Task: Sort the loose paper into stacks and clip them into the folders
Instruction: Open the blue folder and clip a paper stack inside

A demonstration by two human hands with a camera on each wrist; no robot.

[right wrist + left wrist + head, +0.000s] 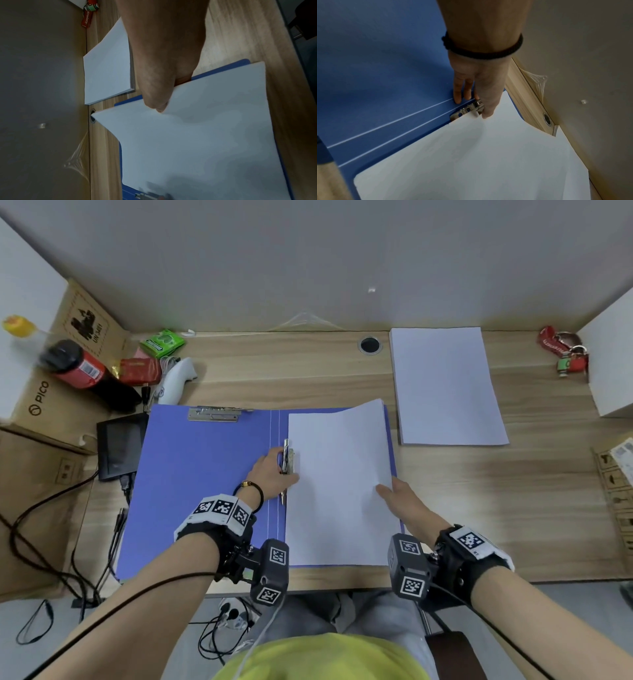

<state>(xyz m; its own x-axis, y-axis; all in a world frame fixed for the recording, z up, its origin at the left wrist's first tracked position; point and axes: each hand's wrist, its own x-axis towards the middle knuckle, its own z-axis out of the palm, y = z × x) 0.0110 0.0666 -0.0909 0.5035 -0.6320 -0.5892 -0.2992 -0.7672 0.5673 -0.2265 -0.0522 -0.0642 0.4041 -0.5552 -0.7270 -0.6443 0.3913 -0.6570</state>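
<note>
An open blue folder [205,474] [376,67] [236,64] lies flat on the wooden desk. My left hand [274,470] [479,88] pinches the raised metal spine clip [287,460] [471,108], while two of its fingers rest on the blue cover. A sheaf of white paper [339,474] [471,162] [205,135] lies on the folder's right half, its left edge at the clip. My right hand [397,498] [163,81] pinches the sheaf's right edge, thumb on top, lifting the far corner. A second paper stack [445,385] [108,67] lies at the back right.
A second metal clip [214,414] sits at the top of the folder's left half. Left of the folder are a red-labelled bottle [82,371], a white controller [176,381], a black device [120,445] and cardboard boxes [41,398]. Keys [568,350] and a white box [613,364] lie far right.
</note>
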